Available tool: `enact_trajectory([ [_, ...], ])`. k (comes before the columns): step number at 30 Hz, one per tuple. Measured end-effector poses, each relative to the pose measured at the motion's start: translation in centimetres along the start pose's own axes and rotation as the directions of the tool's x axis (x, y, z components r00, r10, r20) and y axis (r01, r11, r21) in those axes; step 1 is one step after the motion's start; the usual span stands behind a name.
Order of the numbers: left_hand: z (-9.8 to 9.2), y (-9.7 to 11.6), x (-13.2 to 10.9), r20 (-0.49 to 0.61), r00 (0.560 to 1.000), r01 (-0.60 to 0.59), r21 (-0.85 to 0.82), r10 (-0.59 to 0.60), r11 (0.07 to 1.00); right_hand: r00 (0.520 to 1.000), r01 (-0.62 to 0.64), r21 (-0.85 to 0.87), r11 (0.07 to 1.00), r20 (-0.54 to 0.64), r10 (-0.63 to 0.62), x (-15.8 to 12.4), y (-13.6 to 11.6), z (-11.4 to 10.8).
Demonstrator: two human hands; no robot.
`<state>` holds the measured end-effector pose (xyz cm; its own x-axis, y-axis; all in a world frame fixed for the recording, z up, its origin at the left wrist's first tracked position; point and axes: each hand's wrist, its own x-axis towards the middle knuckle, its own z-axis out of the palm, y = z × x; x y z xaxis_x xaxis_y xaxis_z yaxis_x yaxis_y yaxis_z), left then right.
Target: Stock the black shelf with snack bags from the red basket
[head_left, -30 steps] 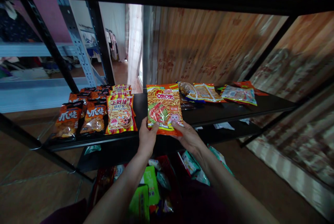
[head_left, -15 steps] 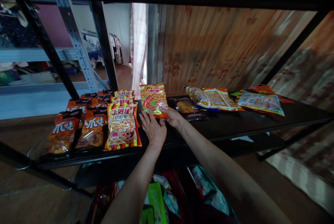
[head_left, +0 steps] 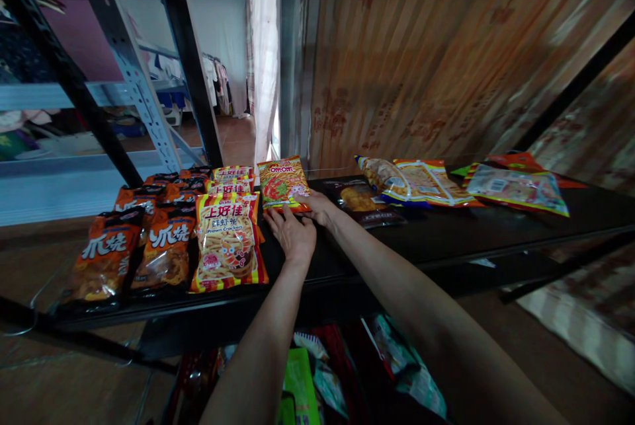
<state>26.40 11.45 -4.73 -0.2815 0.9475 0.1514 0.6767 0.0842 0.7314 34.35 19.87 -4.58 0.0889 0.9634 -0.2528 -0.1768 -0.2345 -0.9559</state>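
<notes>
An orange and yellow snack bag (head_left: pixel 282 182) with a red prawn picture leans nearly upright on the black shelf (head_left: pixel 347 260). My right hand (head_left: pixel 320 207) pinches its lower right corner. Fingers spread, my left hand (head_left: pixel 294 232) touches the bag's bottom edge. Just left of it stands a red and yellow prawn cracker bag (head_left: pixel 229 243), with more of the same kind in a row behind. To the right lies a dark snack bag (head_left: pixel 361 200) with a clear window.
Orange and black snack bags (head_left: pixel 166 246) fill the shelf's left end. Yellow and blue bags (head_left: pixel 421 182) and a pale packet (head_left: pixel 516 188) lie at the right. Black posts (head_left: pixel 191 61) frame the shelf; a patterned curtain (head_left: pixel 421 68) hangs behind. A green packet (head_left: pixel 300 379) shows below.
The orange snack bag and both hands have shifted slightly left, closer to the prawn cracker row. The camera view has tilted a little downward and come nearer.
</notes>
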Motion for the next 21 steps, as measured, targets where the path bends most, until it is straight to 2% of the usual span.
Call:
enact_trajectory([
  [8,0.4,-0.2,0.4,-0.05,0.998,-0.026,0.029,0.027,0.999,0.998,0.027,-0.092,0.995,-0.062,-0.033,0.5,-0.4,0.7],
  [11,0.5,-0.2,0.3,-0.056,0.998,-0.023,0.029,0.025,0.999,0.992,0.054,-0.17,0.984,-0.108,-0.073,1.0,-0.4,0.8],
  [15,0.6,-0.1,0.2,-0.077,0.997,-0.015,0.031,0.017,0.999,0.987,0.087,-0.256,0.963,-0.11,-0.119,1.3,-0.3,1.0],
  [21,0.7,-0.2,0.3,-0.09,0.996,0.001,0.024,0.001,1.0,0.958,0.182,-0.41,0.894,-0.133,-0.256,2.5,0.5,0.9],
])
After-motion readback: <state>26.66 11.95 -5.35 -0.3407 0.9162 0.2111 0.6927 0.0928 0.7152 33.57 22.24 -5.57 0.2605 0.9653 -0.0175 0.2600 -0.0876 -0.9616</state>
